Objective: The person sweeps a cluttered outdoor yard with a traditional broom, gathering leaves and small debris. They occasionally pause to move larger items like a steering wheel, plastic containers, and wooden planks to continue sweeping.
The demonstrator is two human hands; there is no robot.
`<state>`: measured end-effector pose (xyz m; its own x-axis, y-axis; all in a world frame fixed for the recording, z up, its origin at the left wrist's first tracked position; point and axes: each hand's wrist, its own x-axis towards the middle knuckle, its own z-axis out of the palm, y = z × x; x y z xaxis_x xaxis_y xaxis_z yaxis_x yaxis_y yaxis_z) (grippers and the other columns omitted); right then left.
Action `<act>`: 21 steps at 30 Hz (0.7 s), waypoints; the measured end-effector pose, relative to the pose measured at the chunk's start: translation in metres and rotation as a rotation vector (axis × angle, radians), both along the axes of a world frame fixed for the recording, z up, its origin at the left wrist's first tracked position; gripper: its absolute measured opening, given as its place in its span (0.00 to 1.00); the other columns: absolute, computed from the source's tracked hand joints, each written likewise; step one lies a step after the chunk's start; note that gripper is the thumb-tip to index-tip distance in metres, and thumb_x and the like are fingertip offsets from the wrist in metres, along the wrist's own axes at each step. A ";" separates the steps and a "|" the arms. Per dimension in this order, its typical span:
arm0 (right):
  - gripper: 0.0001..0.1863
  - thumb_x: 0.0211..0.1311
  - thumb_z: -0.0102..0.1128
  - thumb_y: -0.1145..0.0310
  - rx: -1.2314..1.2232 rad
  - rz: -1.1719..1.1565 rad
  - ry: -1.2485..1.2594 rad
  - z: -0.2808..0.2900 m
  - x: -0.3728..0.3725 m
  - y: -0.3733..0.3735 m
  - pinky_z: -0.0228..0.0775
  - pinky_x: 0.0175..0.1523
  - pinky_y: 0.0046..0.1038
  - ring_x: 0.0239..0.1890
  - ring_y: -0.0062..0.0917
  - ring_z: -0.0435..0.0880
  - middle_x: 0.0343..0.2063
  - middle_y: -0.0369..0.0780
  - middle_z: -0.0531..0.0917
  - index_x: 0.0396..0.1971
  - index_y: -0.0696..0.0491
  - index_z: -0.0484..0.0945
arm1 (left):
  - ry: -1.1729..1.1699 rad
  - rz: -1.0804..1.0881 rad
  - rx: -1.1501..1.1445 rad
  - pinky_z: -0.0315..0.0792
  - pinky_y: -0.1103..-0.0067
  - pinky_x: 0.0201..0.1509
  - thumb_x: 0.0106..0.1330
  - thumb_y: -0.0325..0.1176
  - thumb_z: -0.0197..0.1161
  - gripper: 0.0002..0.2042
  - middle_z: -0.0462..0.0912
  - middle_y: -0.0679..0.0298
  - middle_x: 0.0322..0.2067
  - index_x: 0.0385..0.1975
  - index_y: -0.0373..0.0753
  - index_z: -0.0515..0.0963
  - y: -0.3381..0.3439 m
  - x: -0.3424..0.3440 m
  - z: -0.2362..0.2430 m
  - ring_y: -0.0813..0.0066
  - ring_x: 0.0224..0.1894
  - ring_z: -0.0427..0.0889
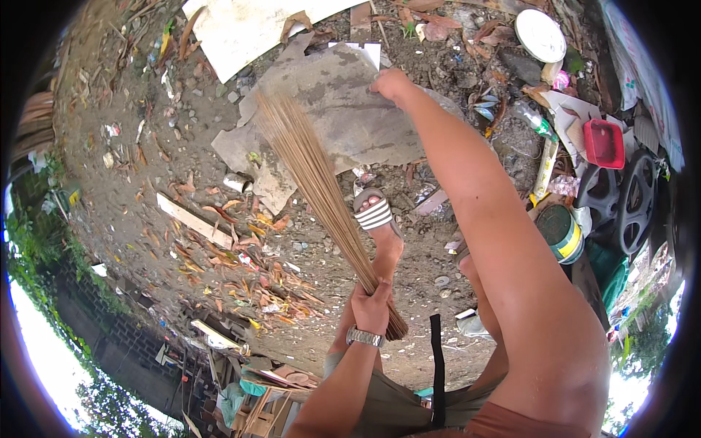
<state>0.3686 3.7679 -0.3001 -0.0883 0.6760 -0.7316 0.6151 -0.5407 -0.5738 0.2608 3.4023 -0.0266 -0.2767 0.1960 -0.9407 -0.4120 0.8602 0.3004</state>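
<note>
My left hand (371, 305), with a watch on its wrist, is wrapped round the lower handle of a stick broom (310, 179), whose bristles angle up-left over a torn, stained grey sheet (332, 124) on the dirt. My right arm stretches forward, and my right hand (388, 86) has its fingers closed on the far edge of that sheet, just beside a small white piece (371, 52). My sandalled foot (376, 215) stands below the sheet, partly behind the broom; my other leg is mostly hidden behind my right arm.
Dry leaves and a plank (196, 219) lie left. A white board (241, 29) is at the top. Along the right are a round white lid (540, 35), plastic bottle (533, 120), red tray (603, 144), bucket (558, 235) and black wheel covers (634, 204). Piled wood (270, 390) is behind me.
</note>
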 end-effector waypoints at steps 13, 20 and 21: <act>0.18 0.60 0.60 0.72 0.254 -0.630 0.013 0.391 0.395 -0.245 0.72 0.50 0.28 0.41 0.23 0.81 0.41 0.38 0.85 0.49 0.62 0.79 | 0.291 0.066 0.183 0.71 0.79 0.20 0.63 0.27 0.66 0.07 0.77 0.66 0.22 0.35 0.38 0.73 0.003 -0.005 0.041 0.79 0.19 0.74; 0.20 0.58 0.57 0.77 0.360 -1.454 0.043 0.582 0.546 -0.440 0.74 0.53 0.33 0.44 0.29 0.83 0.44 0.41 0.84 0.52 0.59 0.75 | 0.573 -0.545 0.027 0.69 0.71 0.25 0.59 0.38 0.66 0.14 0.74 0.63 0.21 0.32 0.31 0.78 0.034 -0.019 0.112 0.71 0.21 0.73; 0.19 0.58 0.57 0.77 0.406 -1.496 -0.026 0.606 0.566 -0.468 0.75 0.53 0.33 0.43 0.30 0.83 0.43 0.41 0.84 0.51 0.59 0.75 | 0.445 -0.301 0.030 0.67 0.73 0.23 0.59 0.37 0.66 0.13 0.73 0.64 0.20 0.31 0.32 0.77 0.042 -0.014 0.120 0.75 0.20 0.71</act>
<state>0.9343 3.2996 0.3055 0.8350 0.2797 -0.4739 -0.3136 -0.4658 -0.8274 0.2470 3.4447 0.0931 -0.5745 0.3535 -0.7382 0.0244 0.9089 0.4162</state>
